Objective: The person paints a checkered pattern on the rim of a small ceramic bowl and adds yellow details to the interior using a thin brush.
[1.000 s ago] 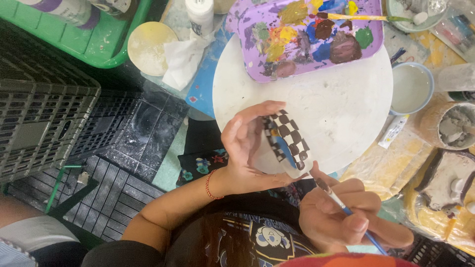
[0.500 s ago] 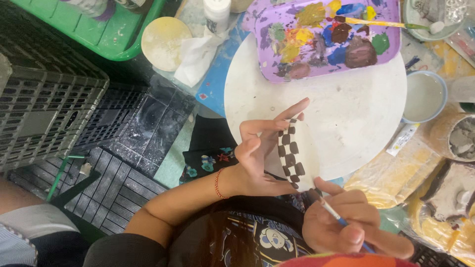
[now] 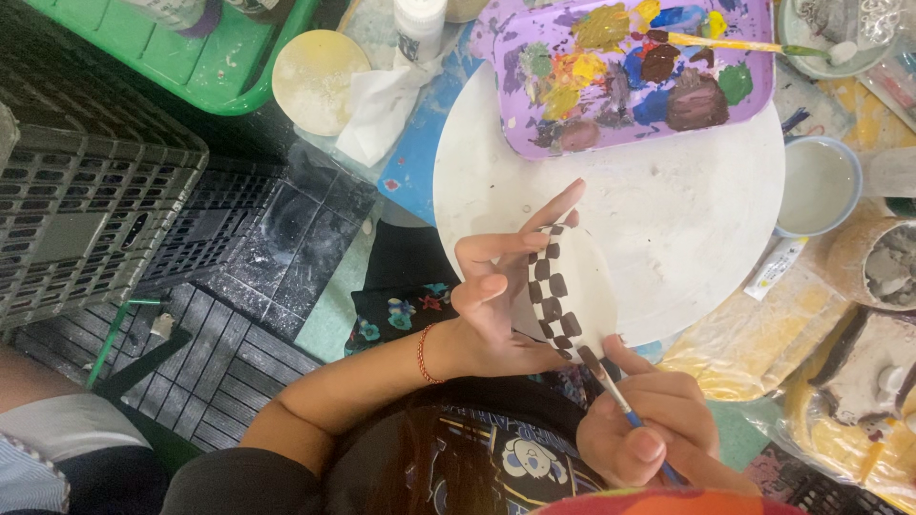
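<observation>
Grey plastic crate (image 3: 81,205) fills the left, green tray (image 3: 205,67) above it, dark floor tiles (image 3: 258,257) between them and the worktop.

Round white board (image 3: 668,238) sits mid-frame on the worktop. Purple paint palette (image 3: 630,72) rests on its top edge, loaded with mixed colours, one spare brush (image 3: 739,43) lying across it. Water cup (image 3: 816,186) just off the board's right edge, small paint tube (image 3: 775,267) below it. Pale round lid (image 3: 320,81) and crumpled tissue (image 3: 382,105) to the upper left.

Left hand (image 3: 501,305) holds a small white ceramic piece (image 3: 568,296) tilted on edge over the board's lower rim, thumb and fingers curled around it, index finger stretched along the top.

Right hand (image 3: 649,429) pinches a thin blue-handled paintbrush (image 3: 615,391), tip touching the piece's lower end.

Progress, as I read it: the dark checker pattern runs in about two columns down the visible rim, from top to the brush tip, squares filled and fairly even. The face to the right of the band is bare white. Can't tell how much of the hidden side is painted, so the rim band looks well along and the rest is unconfirmed.
</observation>
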